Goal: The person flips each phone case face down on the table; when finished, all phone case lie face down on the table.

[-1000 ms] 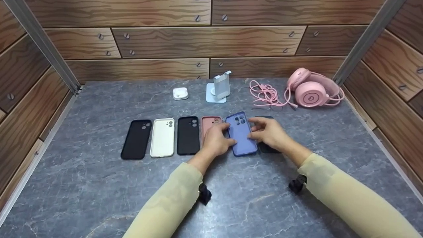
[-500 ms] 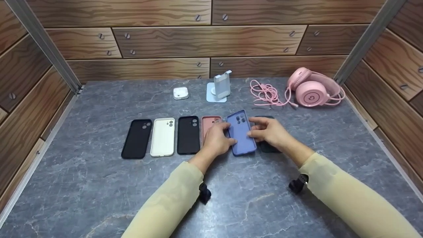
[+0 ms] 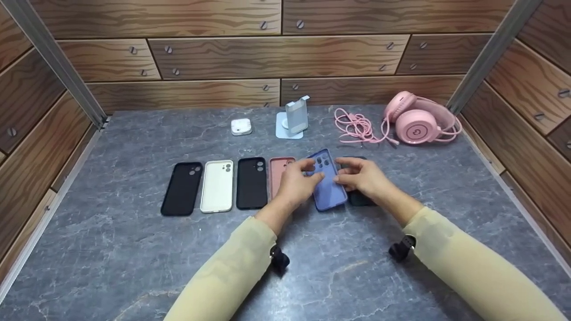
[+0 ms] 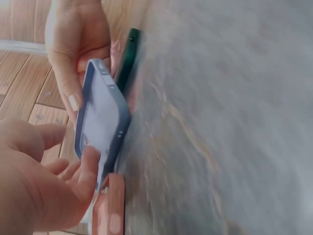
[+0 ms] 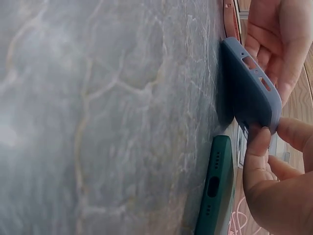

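1. Fingers of the right hand [image 3: 365, 179] pinch the right long edge of a blue-violet, rounded-corner phone case [image 3: 330, 191]; those of the left hand [image 3: 295, 182] are released and loosely bent over its upper left part, and whether they touch it I cannot tell
2. Brown walls printed with wooden planks and slotted screws [image 3: 223, 55] stand at the back and both sides
3. Below them spreads a grey, marble-veined tabletop [image 3: 134, 267]
4. Pale yellow long sleeves [image 3: 473, 258] cover both forearms, a small black device [image 3: 279, 259] sitting at each wrist
5. Pink over-ear headphones [image 3: 417, 125] lie at the back right, their pink cable [image 3: 359, 127] bunched just to the left
6. Across the middle runs a row of phone cases: black [image 3: 180, 191], cream-white [image 3: 217, 189], black again [image 3: 252, 189], pink [image 3: 275, 176] and, at the right end, dark green [image 5: 217, 181], this last partly hidden by the right hand
7. Between the pink and dark green ones, the blue-violet case tilts, inner face up, camera cutouts at the far end, right edge raised above the tabletop and left edge low, near the pink case
8. Behind the row stands a light blue stand with a flat base and upright panel [image 3: 297, 117]
9. Left of that stand lies a small white, rounded-square box [image 3: 241, 129]
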Available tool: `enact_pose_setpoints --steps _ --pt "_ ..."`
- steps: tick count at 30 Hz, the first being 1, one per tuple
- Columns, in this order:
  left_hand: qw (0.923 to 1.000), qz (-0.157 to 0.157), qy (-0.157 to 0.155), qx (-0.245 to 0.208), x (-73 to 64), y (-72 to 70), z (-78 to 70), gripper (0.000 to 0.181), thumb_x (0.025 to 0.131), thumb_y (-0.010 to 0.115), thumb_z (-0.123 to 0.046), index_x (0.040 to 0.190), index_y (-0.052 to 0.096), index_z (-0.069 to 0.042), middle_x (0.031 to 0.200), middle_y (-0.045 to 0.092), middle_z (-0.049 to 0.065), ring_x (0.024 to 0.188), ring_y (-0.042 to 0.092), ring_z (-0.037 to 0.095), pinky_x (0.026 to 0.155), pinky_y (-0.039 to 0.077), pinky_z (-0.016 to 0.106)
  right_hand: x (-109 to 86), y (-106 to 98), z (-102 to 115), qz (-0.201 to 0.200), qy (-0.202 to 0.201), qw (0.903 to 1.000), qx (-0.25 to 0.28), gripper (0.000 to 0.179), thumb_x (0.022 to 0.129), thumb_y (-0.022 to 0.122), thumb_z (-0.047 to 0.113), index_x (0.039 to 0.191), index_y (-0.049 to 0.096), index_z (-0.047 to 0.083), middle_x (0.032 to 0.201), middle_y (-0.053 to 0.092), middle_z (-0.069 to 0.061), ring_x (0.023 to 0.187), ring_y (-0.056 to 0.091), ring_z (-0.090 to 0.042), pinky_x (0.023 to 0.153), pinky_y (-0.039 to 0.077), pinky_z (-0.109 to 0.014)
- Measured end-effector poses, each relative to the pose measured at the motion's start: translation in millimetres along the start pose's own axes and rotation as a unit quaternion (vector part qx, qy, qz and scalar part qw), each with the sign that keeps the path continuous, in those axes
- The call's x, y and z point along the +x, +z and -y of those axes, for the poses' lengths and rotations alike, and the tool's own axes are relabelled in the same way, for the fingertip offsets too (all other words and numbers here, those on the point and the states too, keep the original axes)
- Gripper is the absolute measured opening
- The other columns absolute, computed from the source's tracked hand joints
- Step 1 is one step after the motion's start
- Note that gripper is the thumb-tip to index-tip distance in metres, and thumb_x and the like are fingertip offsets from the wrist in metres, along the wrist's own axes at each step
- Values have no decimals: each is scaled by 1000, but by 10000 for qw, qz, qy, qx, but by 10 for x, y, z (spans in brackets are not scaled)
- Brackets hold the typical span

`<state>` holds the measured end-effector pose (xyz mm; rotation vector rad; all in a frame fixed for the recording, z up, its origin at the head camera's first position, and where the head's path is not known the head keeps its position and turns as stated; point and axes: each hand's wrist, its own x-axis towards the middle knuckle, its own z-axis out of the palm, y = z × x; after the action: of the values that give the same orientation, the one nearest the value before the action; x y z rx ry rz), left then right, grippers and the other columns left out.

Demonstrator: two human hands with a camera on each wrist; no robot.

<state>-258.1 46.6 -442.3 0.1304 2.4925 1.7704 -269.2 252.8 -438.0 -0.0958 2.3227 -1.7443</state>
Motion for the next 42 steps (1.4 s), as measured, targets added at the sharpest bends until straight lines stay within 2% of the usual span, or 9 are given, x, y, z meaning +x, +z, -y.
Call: enact_pose_setpoints --steps 4,8,12,16,24,32,42 --pt "9966 121 -368 -724 35 32 12 46 103 73 -20 145 64 -4 127 71 11 112 68 20 90 59 32 4 29 3 99 57 9998 189 65 94 76 -1 152 48 -11 109 72 -11 86 69 -8 73 61 -25" --pt "9866 167 -749 -1437 70 46 23 45 104 71 -19 146 63 -5 121 72 10 106 72 21 84 62 34 11 50 -3 222 47 9989 419 62 94 75 -1 149 49 -14 115 71 -14 84 68 -7 73 60 -24" --pt "9795 117 -856 -1821 99 41 25 45 102 73 -17 144 64 -3 116 73 11 104 74 24 83 62 36 7 63 3 477 -39 9967 654 60 96 73 -1 150 50 -12 130 68 -20 93 70 -12 76 60 -25" --pt "9780 69 -889 -1888 112 25 -7 44 101 75 -18 142 66 -5 113 74 10 100 75 24 83 62 37 -3 62 16 708 -81 9941 822 58 101 69 3 154 48 -8 139 64 -22 102 71 -16 79 60 -26" --pt "9772 65 -894 -1927 131 11 -70 42 100 77 -16 140 69 -8 111 75 8 96 75 21 85 62 38 -12 42 41 944 -28 9889 1145 56 108 58 7 159 40 -7 119 75 -12 95 74 -16 74 59 -27" --pt "9724 27 -1025 -2095 120 -15 -106 40 98 79 -13 137 71 -7 110 76 7 93 75 20 80 62 36 -13 56 56 926 -48 9904 1027 56 108 59 8 159 42 -4 115 76 -6 94 74 -15 72 58 -26" --pt "9639 70 -1097 -2425 131 -42 -90 45 94 81 -6 136 67 -3 108 76 10 90 76 22 78 63 36 -14 81 67 924 -148 9940 570 54 107 64 11 158 49 1 116 76 -5 90 72 -14 71 56 -25"
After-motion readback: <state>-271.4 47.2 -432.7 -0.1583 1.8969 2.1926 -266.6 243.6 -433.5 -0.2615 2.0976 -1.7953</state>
